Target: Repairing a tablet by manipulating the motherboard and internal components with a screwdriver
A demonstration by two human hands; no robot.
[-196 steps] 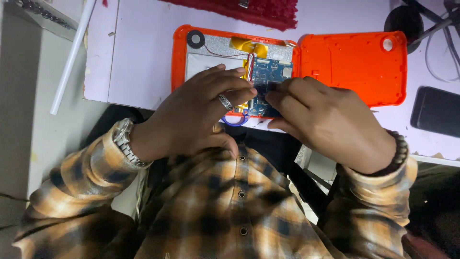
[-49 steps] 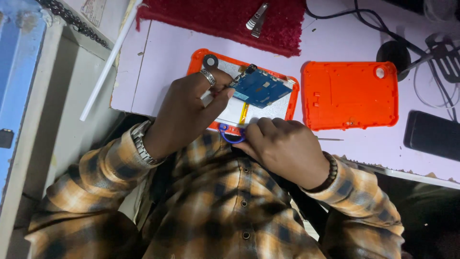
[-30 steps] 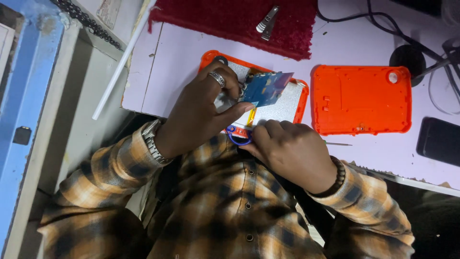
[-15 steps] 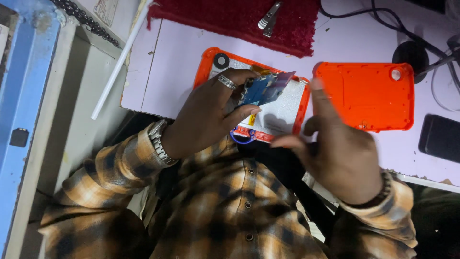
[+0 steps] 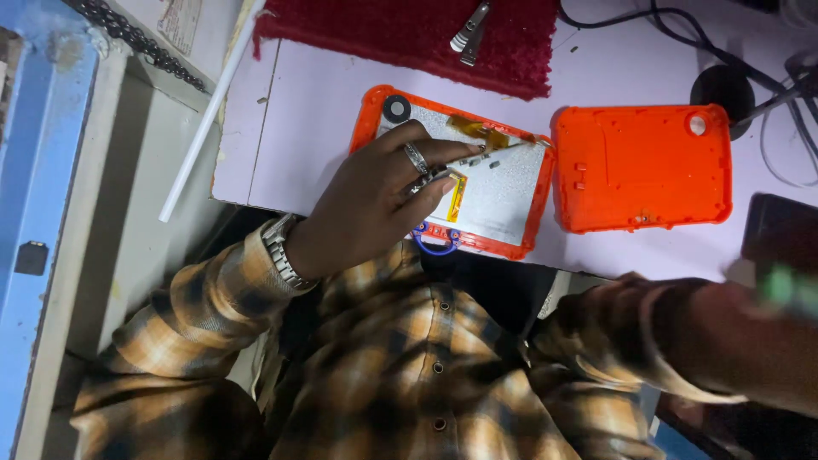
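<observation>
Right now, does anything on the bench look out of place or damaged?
The orange tablet lies opened, insides bare, overhanging the table edge. Its back cover lies detached beside it. The left hand rests on the tablet. The right hand is blurred.

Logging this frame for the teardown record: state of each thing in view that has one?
Orange tablet case: opened, face down, insides exposed.
Orange back cover: off, lying to the side of the case, apart from it.
Left hand: resting on the opened case, fingers spread.
Right hand: blurred at the frame's edge, holding something green; kind unclear.
Tweezers: lying on the red mat.
</observation>
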